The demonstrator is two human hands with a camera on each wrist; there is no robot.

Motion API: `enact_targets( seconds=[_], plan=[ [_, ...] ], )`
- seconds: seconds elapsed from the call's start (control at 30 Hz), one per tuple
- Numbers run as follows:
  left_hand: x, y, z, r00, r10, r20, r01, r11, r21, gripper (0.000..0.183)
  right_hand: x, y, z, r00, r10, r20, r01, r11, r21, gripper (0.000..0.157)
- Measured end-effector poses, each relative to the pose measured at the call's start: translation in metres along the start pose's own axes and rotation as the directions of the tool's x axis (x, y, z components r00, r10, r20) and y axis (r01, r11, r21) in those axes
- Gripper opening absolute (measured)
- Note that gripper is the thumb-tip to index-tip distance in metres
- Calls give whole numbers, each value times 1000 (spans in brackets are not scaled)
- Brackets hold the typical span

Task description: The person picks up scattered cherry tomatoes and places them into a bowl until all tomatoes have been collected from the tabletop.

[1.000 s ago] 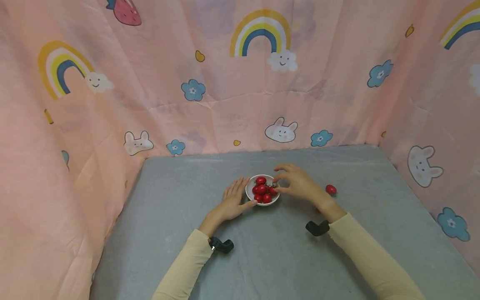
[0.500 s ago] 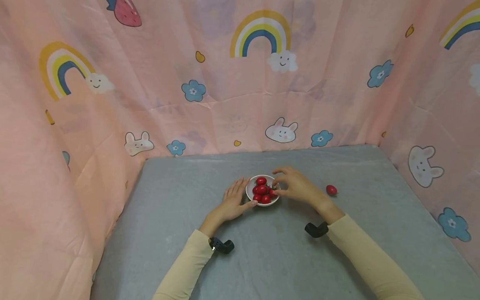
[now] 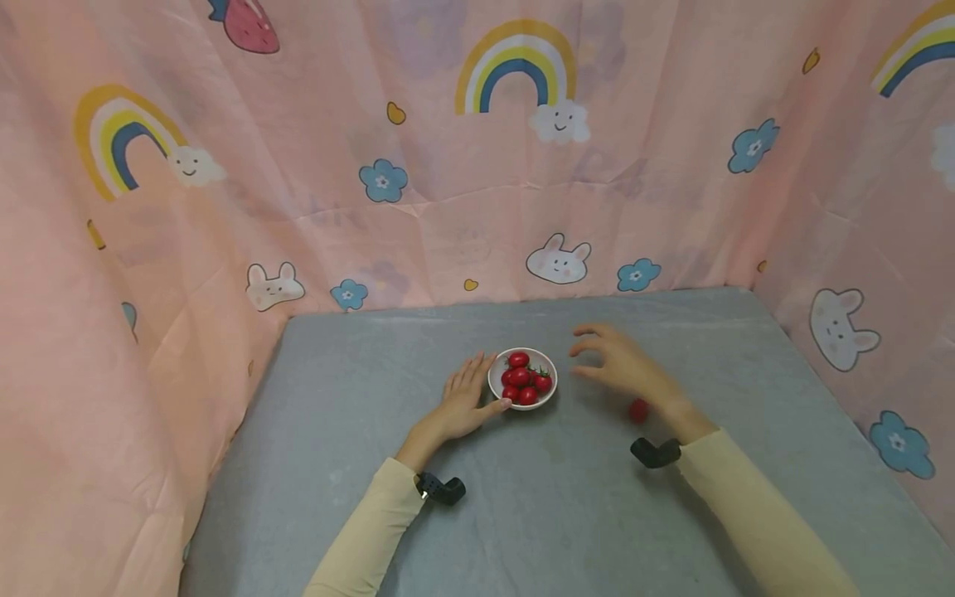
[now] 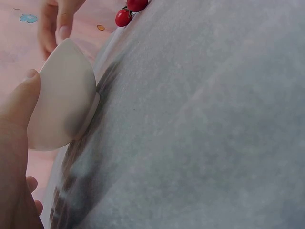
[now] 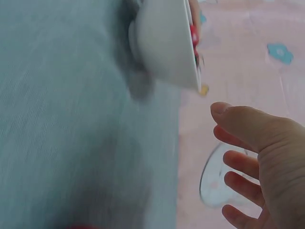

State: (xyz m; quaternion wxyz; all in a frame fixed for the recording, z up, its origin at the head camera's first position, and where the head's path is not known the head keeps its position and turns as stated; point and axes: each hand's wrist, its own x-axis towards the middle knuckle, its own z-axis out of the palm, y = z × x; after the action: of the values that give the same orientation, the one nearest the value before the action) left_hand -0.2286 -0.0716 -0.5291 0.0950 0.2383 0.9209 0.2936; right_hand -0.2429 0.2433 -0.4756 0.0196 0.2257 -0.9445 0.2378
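Note:
A small white bowl [image 3: 495, 391] holding several red cherry tomatoes [image 3: 520, 377] stands on the table. My left hand [image 3: 461, 406] rests against the bowl's left side, fingers fairly straight and the thumb on the near rim; the left wrist view shows that thumb by the bowl's pale outer wall [image 4: 64, 95]. To the right of the bowl and apart from it, my right hand [image 3: 622, 362] hovers with loosely bent, spread fingers and nothing between them. A loose cherry tomato [image 3: 638, 410] lies beneath the right wrist. Two loose tomatoes [image 4: 125, 18] appear at the top of the left wrist view.
A grey cloth covers the table [image 3: 537, 514]. Pink printed curtain [image 3: 418, 232] closes in the back and both sides. Each wrist carries a black camera mount [image 3: 655, 453].
My right hand has drawn back to the right from the bowl, leaving a tomato at its right side. The loose tomato seen right of the arm is now hidden. My left hand stays put.

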Motion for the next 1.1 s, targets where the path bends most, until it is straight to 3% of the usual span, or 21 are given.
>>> enact_targets(
  seconds=[0.27,0.5,0.73,1.1],
  plan=[
    [-1,-1,0,1000,1,-3,-1,1000,-10,87,-29,40,-13,994,106,-27,-107,994,-10,29],
    [-1,0,-1,1000,-6,0,6,1000,-13,87,-57,67,-23,992,114,-62,-116,992,-40,28],
    [-2,0,-1,1000,-6,5,6,1000,-10,87,-72,76,-25,983,173,-59,-176,983,-45,36],
    [-1,0,-1,1000,12,-2,-12,1000,-21,88,-81,81,-28,978,206,-25,-207,977,-46,43]
  ],
)
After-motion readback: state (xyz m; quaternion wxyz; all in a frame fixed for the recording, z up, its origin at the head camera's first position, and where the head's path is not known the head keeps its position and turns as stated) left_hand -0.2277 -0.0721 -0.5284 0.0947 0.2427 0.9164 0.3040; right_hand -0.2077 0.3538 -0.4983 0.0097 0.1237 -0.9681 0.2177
